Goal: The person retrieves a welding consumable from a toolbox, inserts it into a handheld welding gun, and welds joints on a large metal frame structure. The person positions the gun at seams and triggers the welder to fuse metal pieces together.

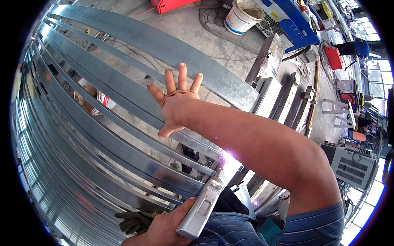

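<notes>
My right hand [176, 100] reaches in from the right over flat grey metal bars [123, 88]. Its fingers are spread and hold nothing; I cannot tell if it presses on the bars or hovers just above them. At the bottom, my left hand [172, 223] grips a silver box-shaped metal tool [201, 209] with a recessed slot in its side and round fittings at its far end. That end lies close to the bar ends, next to a bright purplish glare. A dark work glove [137, 221] lies beside my left hand, on the bars.
Long parallel bars with gaps fill the left side. Under them, a white and red container [106, 100] stands on the concrete floor. Beyond are a dirty white bucket [244, 16], a blue machine [293, 26] and steel beams [287, 96]. A grey vented unit [349, 166] stands at right.
</notes>
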